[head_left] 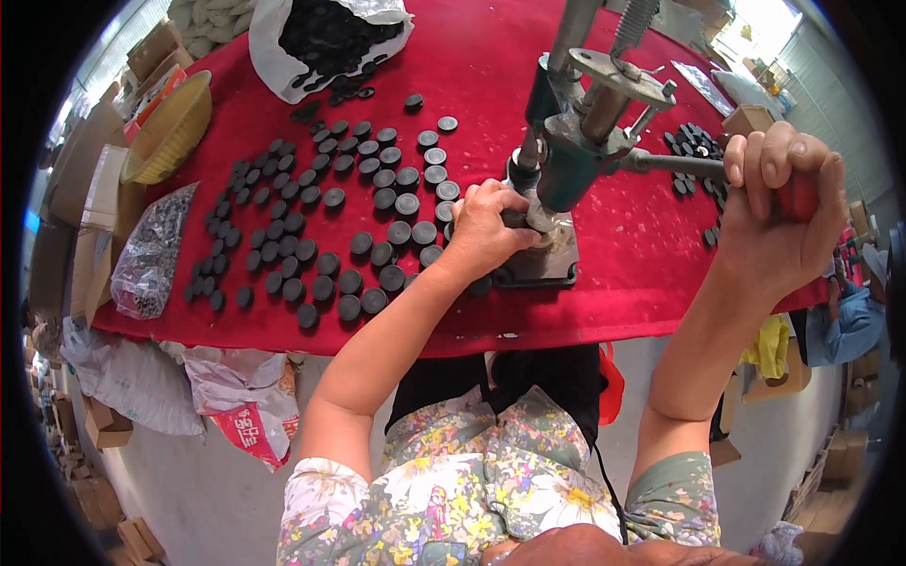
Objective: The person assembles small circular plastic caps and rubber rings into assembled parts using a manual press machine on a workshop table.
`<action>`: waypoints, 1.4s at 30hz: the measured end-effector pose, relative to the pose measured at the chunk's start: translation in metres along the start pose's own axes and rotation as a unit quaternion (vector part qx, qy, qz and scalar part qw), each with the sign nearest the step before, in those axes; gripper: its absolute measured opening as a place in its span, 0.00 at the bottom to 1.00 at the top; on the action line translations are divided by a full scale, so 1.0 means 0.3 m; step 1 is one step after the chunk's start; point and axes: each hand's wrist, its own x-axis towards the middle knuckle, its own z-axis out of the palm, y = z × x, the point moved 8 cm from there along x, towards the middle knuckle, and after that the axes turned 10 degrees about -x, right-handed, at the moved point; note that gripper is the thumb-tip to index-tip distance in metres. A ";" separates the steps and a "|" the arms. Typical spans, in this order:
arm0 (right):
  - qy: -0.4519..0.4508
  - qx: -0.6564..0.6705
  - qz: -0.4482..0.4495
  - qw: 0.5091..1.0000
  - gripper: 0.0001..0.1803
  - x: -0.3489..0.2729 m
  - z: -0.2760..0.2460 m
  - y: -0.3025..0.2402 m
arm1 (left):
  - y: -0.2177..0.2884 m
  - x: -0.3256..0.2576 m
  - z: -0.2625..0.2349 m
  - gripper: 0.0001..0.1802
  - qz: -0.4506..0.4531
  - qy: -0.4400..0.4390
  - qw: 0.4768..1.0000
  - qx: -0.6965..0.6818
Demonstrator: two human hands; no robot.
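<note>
A green hand press with a long lever stands on the red-covered table. My right hand is wrapped round the end of the press lever, at the right. At the press base, my left hand pinches a small black round piece under the ram, its fingers partly covering it. Left of the press, many black round caps lie spread over the cloth. Behind my left hand and forearm some of these caps are hidden.
An open white sack of black pieces lies at the far side. A yellow basket and a clear bag of small parts sit at the left edge. More black pieces lie right of the press. A person in blue is at the far right.
</note>
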 end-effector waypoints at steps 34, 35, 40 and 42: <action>0.058 -0.067 0.032 0.996 0.20 -0.004 -0.007 0.006 | 0.121 -0.312 -0.104 0.23 0.118 -0.002 0.964 0.237; 0.054 -0.068 0.030 0.996 0.20 -0.008 -0.006 0.003 | 0.119 -0.311 -0.107 0.23 0.120 0.002 0.971 0.206; 0.035 -0.061 0.026 0.997 0.20 -0.018 -0.059 0.007 | 0.154 -0.217 -0.106 0.22 0.143 0.058 0.980 0.128; 0.024 -0.052 0.020 0.998 0.20 -0.016 -0.065 0.009 | 0.140 -0.145 -0.075 0.22 0.131 0.071 0.980 0.130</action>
